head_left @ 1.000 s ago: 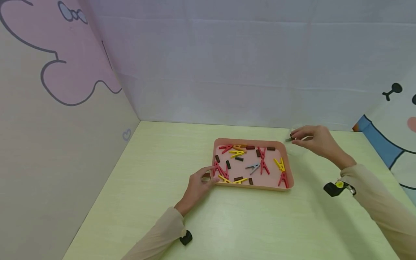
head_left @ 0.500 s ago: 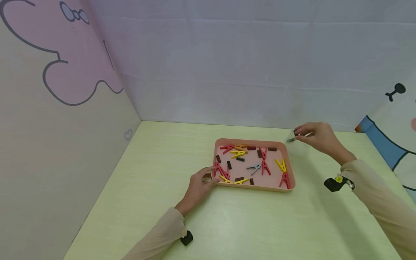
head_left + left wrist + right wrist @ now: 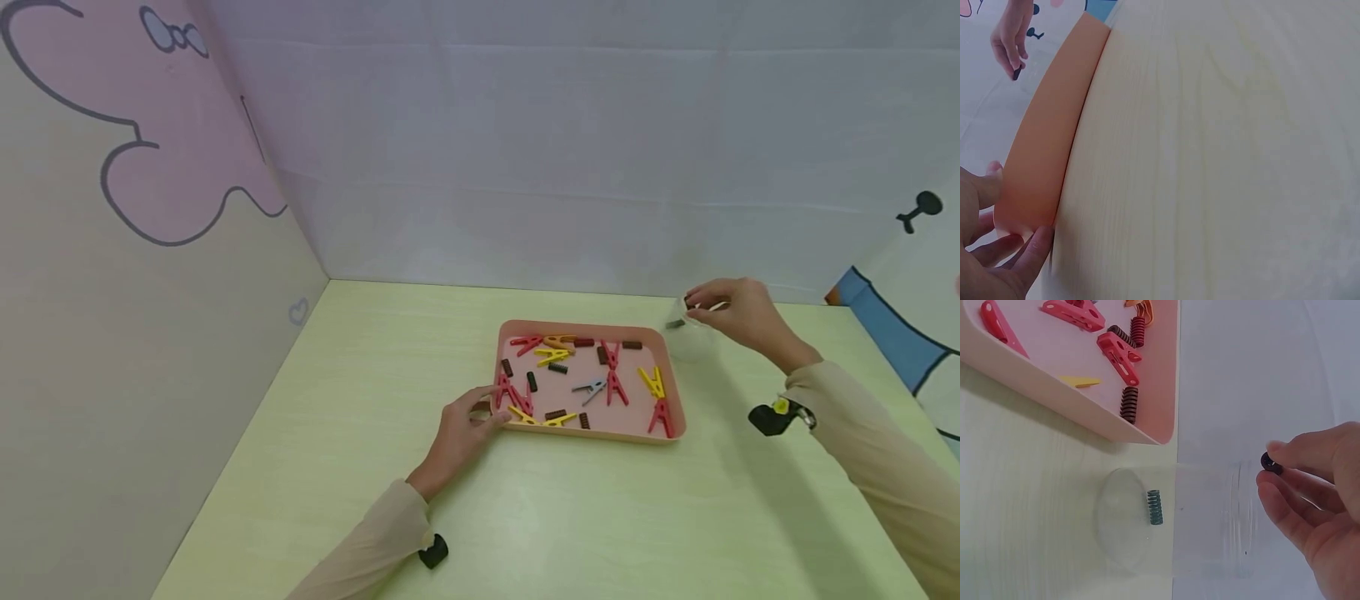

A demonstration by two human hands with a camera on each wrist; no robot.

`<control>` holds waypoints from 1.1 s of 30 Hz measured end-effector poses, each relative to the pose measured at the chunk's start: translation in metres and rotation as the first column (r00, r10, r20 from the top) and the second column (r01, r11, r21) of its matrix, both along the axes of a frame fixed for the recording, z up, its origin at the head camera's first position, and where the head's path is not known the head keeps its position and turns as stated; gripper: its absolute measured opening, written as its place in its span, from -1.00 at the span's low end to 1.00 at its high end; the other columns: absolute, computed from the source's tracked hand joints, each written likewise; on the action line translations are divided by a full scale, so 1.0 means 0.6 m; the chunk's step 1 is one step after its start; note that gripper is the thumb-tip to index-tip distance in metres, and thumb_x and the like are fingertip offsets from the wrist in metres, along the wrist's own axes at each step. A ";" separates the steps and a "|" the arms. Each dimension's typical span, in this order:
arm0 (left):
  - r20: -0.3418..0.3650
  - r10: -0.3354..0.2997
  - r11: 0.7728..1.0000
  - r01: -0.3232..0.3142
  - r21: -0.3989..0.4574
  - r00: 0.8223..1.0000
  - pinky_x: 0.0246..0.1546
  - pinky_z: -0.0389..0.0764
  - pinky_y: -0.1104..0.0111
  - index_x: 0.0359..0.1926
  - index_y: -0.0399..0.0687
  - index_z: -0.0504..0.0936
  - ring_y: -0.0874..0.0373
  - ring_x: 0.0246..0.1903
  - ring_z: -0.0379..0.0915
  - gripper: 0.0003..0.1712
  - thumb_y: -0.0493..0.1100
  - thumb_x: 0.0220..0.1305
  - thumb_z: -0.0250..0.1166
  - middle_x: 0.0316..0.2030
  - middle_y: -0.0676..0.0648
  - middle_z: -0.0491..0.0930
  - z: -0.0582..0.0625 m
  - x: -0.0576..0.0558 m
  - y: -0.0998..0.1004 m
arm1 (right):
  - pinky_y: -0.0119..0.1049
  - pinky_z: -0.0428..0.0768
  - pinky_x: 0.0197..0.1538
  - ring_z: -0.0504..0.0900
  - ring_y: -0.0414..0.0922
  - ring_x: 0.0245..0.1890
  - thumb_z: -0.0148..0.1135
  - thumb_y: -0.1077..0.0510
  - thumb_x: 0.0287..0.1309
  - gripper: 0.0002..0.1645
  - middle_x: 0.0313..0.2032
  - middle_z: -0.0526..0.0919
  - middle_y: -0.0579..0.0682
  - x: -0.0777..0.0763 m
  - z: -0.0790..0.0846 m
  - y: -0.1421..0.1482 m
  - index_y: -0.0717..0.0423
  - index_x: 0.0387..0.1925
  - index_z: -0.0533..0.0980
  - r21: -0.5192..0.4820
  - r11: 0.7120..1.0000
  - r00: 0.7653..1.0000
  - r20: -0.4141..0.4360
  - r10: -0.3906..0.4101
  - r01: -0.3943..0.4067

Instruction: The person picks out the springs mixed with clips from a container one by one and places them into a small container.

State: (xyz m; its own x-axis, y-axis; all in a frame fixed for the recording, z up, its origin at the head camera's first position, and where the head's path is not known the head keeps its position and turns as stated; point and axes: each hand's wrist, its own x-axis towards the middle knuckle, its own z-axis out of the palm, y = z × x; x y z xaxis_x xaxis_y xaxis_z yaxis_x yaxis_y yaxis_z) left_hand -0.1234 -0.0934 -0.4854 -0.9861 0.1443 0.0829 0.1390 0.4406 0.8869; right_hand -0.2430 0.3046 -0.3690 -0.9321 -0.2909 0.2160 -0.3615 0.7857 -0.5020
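Note:
My left hand (image 3: 461,427) grips the near left corner of a shallow pink tray (image 3: 607,434), thumb and fingers at its rim and wall. In the right wrist view my right hand (image 3: 1329,494) pinches a dark coil spring (image 3: 1269,462) between thumb and fingertips, right at the mouth of a clear jar (image 3: 1116,550). Inside the jar is a green coil spring (image 3: 1155,507). On the tray lie several red clothespins (image 3: 617,388), yellow clothespins (image 3: 652,382), a grey clothespin (image 3: 590,388) and several small dark springs (image 3: 557,367).
The tray sits on a pale wood-grain table (image 3: 360,375), with the jar just beyond its far right corner. A white cloth wall (image 3: 487,167) stands along the back, and a printed panel (image 3: 187,275) runs up the left side.
My right hand has shifted slightly right and upward with the dark spring, to the jar's mouth. The left hand stays on the tray corner; the view has drifted slightly.

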 end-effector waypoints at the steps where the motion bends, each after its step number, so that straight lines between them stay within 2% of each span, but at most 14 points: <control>1: -0.004 -0.002 1.000 0.002 0.001 1.000 -0.21 0.60 0.39 0.18 -0.11 0.50 0.05 -0.04 0.52 -0.45 -0.06 0.19 0.33 0.13 -0.09 0.48 0.001 0.000 0.000 | -0.56 0.49 -0.41 0.61 0.07 -0.33 0.33 0.27 0.09 -0.81 -0.15 0.63 0.28 -0.001 0.000 0.000 0.35 -0.27 0.64 0.002 1.000 1.000 0.002 -0.004 0.004; 16: -0.005 -0.008 1.000 0.008 -0.002 1.000 -0.20 0.60 0.39 0.19 -0.12 0.49 0.06 -0.04 0.51 -0.44 -0.04 0.19 0.33 0.12 -0.10 0.48 0.003 0.002 0.000 | -0.40 0.51 -0.50 0.63 0.20 -0.29 0.31 0.27 0.10 -0.81 -0.17 0.62 0.36 -0.013 -0.012 0.001 0.36 -0.27 0.63 -0.010 1.000 0.998 0.049 -0.027 0.028; 26: 0.002 -0.006 1.000 0.006 -0.011 1.000 -0.20 0.59 0.42 0.20 -0.10 0.48 0.08 -0.03 0.51 -0.42 -0.03 0.18 0.33 0.14 -0.08 0.47 0.001 0.002 0.000 | -0.35 0.53 -0.48 0.64 0.18 -0.30 0.26 0.24 0.16 -0.76 -0.18 0.62 0.38 -0.012 -0.017 0.002 0.38 -0.21 0.62 -0.010 0.999 0.997 0.073 -0.036 0.037; 33: -0.009 -0.003 1.000 0.003 -0.010 1.000 -0.19 0.59 0.41 0.18 -0.11 0.50 0.05 -0.02 0.51 -0.44 -0.04 0.18 0.33 0.14 -0.09 0.47 0.003 0.002 0.001 | -0.35 0.50 -0.52 0.62 0.17 -0.34 0.22 0.25 0.20 -0.77 -0.23 0.63 0.37 -0.011 -0.018 0.004 0.39 -0.21 0.62 -0.022 0.999 0.999 0.023 -0.028 0.028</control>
State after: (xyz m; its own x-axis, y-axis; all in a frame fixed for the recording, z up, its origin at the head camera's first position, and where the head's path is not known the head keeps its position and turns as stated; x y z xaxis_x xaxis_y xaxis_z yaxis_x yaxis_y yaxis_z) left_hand -0.1221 -0.0926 -0.4836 -0.9849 0.1481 0.0900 0.1480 0.4493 0.8810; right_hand -0.2495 0.3068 -0.3800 -0.9445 -0.2599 0.2008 -0.3278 0.7837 -0.5277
